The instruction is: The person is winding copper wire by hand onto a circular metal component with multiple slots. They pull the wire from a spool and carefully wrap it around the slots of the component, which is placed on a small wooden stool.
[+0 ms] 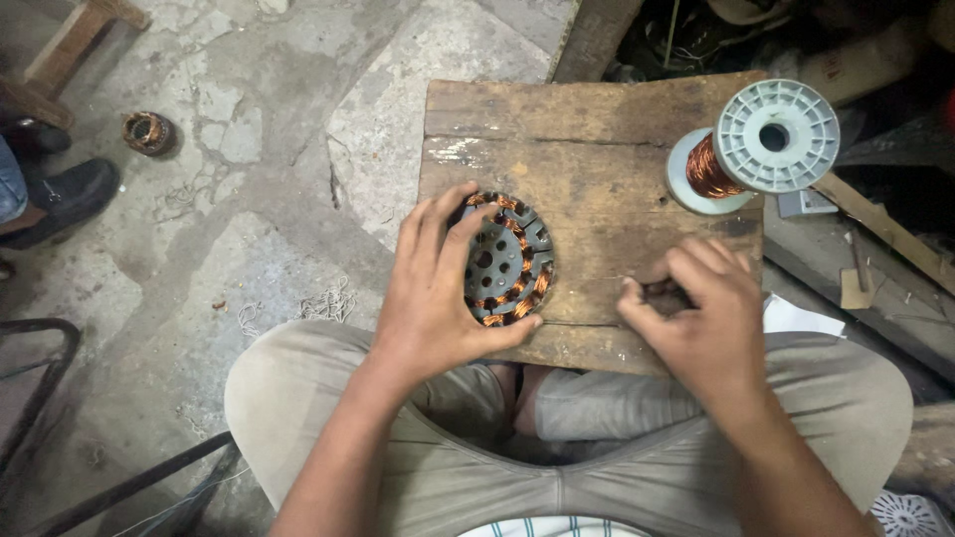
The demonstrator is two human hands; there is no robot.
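round grey metal stator (505, 261): copper-orange windings ringing its slots | worn brown wooden board (587, 169) under stator: pale scuffs at far left | white plastic spool (756, 144) right of stator: copper-coloured wire | khaki trousers (458, 477) below stator | grey cracked concrete floor (249, 199) left of stator

Up top right, a grey plastic spool (754, 147) wound with copper wire lies on its side on the worn wooden board (587, 129). Out left on the cracked concrete floor (259, 199), a small round coil piece (149, 132) sits alone, well apart from a dark shoe (65, 199). Bottom left, a black metal frame (40, 398), possibly a stool.
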